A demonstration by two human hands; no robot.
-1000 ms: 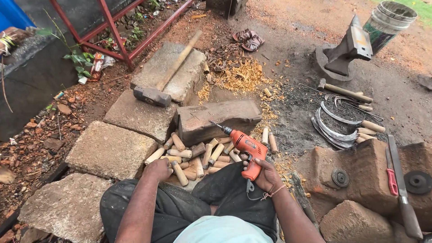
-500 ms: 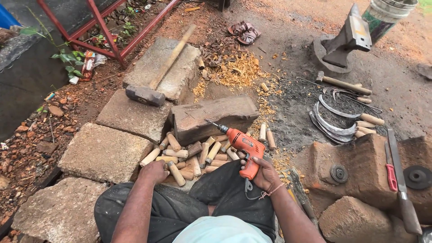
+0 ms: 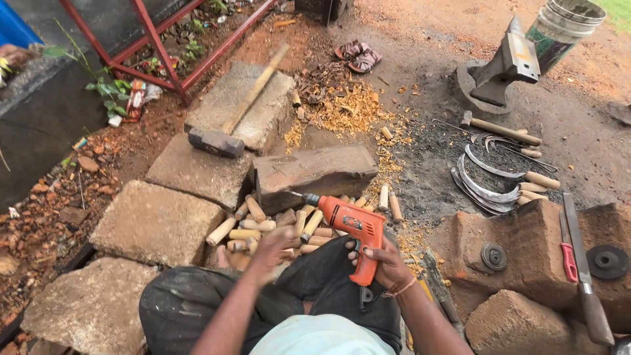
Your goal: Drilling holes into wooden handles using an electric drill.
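My right hand (image 3: 388,263) grips the handle of an orange electric drill (image 3: 351,227), whose bit points left toward a dark wooden block (image 3: 315,172). My left hand (image 3: 276,244) is blurred and hovers over a pile of short wooden handle pieces (image 3: 263,227) in front of my knees; whether it holds one I cannot tell. I sit with dark trousers, the pile between my legs and the block.
A sledgehammer (image 3: 223,131) lies on stone blocks (image 3: 158,220) at left. Curved sickle blades (image 3: 486,181) with wooden handles lie at right near an anvil (image 3: 503,66) and a bucket (image 3: 565,26). Grinding discs (image 3: 608,261) and a file (image 3: 582,263) rest on laterite blocks.
My left hand has moved right across the pile, toward the drill. The drill has stayed in my right hand, its bit still toward the block.
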